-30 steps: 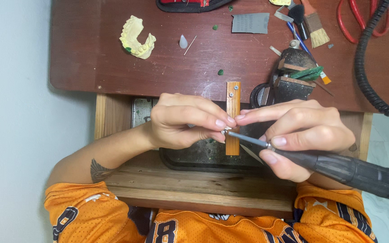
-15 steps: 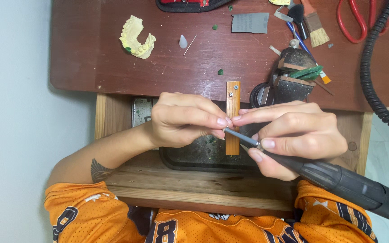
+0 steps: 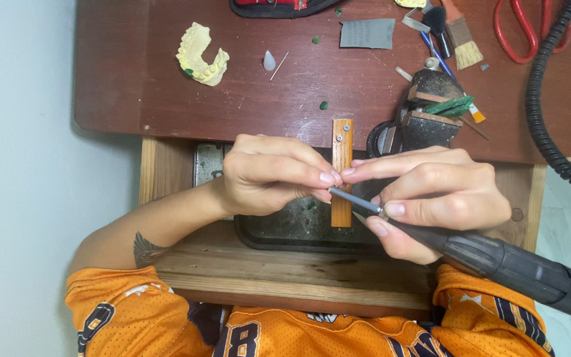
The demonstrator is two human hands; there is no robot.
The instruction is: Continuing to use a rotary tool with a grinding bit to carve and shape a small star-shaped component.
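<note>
Two hands meet over a narrow wooden peg [image 3: 342, 173] that juts from the edge of a dark red bench [image 3: 133, 86]. The right hand [image 3: 431, 198] is closed around a black rotary handpiece [image 3: 510, 268]. Its long axis runs from lower right to upper left, and its thin metal tip [image 3: 348, 196] points up-left at the left hand's fingertips. The left hand [image 3: 269, 175] is pinched shut on something too small to make out (it is hidden between thumb and fingers), held just beside the peg and above a dark tray [image 3: 285, 231]. Farther out on the bench lie a pale yellow dental cast [image 3: 201, 55], a grey square of sandpaper [image 3: 367, 33], a small brush [image 3: 460, 39], red scissors [image 3: 517, 30] and a coiled black cord [image 3: 540, 106].
</note>
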